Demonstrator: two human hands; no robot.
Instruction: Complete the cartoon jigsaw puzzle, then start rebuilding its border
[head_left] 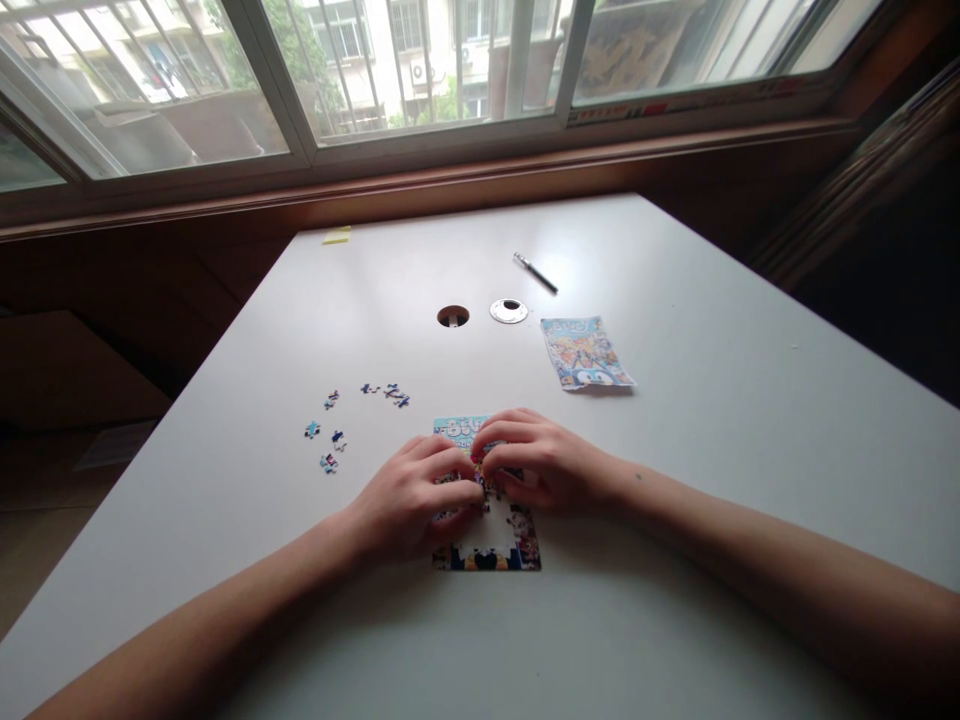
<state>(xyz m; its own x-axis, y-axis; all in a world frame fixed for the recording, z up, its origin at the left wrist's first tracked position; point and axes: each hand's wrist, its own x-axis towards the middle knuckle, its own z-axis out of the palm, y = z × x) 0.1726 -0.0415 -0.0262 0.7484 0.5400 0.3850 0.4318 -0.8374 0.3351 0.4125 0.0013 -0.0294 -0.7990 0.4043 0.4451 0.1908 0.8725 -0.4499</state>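
A: Head view, hands?
B: Left hand point(411, 500) and right hand point(534, 462) lie curled, fingertips pressed together onto the jigsaw puzzle point(487, 520), near edge of white tabletop point(675, 480). Whether a piece is pinched, cannot tell.
A: Surroundings?
B: Loose pieces point(334, 430) left of the puzzle; reference picture point(586, 352), pen point(535, 272) beyond.

**A white table under the window, scattered with puzzle things**

The white table point(712, 420) stands against the window wall. Near its front edge lies a partly built jigsaw puzzle point(491, 540), with loose puzzle pieces point(334, 435) scattered to its left. Farther right lies a colourful printed picture sheet point(586, 352). Toward the back are a round cable hole point(453, 316), its cap point(508, 311) just beside it, a pen point(535, 273), and a yellow sticky pad point(337, 236) at the far edge.
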